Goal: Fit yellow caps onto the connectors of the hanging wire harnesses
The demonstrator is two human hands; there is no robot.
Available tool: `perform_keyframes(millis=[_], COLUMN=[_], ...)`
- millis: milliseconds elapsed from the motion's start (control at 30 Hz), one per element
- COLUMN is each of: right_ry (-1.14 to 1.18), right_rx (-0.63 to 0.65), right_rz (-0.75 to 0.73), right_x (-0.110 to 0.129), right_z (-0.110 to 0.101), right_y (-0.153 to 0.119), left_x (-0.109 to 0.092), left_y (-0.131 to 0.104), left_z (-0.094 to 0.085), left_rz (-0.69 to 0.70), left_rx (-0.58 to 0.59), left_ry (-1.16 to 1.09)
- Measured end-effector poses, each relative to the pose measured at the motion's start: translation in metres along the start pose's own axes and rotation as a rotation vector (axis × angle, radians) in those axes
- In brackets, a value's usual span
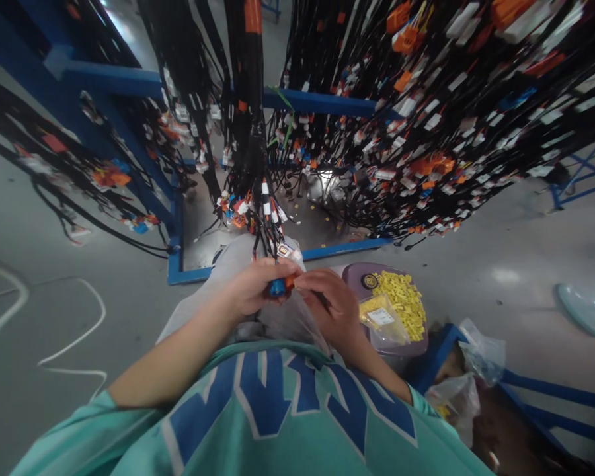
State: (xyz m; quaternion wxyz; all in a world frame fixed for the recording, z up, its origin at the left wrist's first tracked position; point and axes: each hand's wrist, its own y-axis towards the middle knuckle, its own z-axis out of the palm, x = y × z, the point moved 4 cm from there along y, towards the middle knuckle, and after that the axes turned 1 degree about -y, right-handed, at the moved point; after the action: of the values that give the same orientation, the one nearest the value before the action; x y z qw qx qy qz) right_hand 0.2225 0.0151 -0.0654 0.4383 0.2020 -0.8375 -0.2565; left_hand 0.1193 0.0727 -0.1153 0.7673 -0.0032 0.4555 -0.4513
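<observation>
My left hand (258, 284) is closed around a blue connector (277, 287) at the lower end of a black wire bundle (256, 145). Right beside the blue one, an orange connector (289, 282) shows between my two hands. My right hand (333, 303) has its thumb and forefinger pinched together at the orange connector's edge; whatever is between those fingertips is too small to tell. White-labelled wires (272, 206) and a white connector (288, 251) hang just above my hands. A clear plastic bag (297, 317) lies on my lap beneath them.
A purple tub lid or tray (356, 276) on my right bears many small yellow parts (401, 301) and a labelled bag (381, 317). Dense hanging harnesses (377, 152) fill a blue metal rack (322, 102) ahead. Another blue frame (560, 390) with plastic bags stands at lower right. A white cable (74, 281) crosses the floor.
</observation>
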Motion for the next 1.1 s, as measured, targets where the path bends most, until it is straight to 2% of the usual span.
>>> perform_keyframes(millis=[267, 567, 867, 1100], right_ry=[-0.015, 0.022, 0.014, 0.050], right_rx=[-0.026, -0.076, -0.050, -0.067], right_rz=[0.097, 0.109, 0.176, 0.212], right_x=[-0.006, -0.006, -0.009, -0.010], right_z=[0.000, -0.002, 0.001, 0.002], right_y=[-0.005, -0.006, -0.009, -0.007], left_x=[-0.006, -0.001, -0.003, -0.005], left_y=[-0.009, -0.008, -0.007, -0.004], left_z=[0.002, -0.004, -0.007, 0.004], left_rz=[0.014, -0.077, 0.013, 0.053], left_rx=[0.097, 0.260, 0.093, 0.077], left_ry=[0.004, -0.157, -0.098, -0.119])
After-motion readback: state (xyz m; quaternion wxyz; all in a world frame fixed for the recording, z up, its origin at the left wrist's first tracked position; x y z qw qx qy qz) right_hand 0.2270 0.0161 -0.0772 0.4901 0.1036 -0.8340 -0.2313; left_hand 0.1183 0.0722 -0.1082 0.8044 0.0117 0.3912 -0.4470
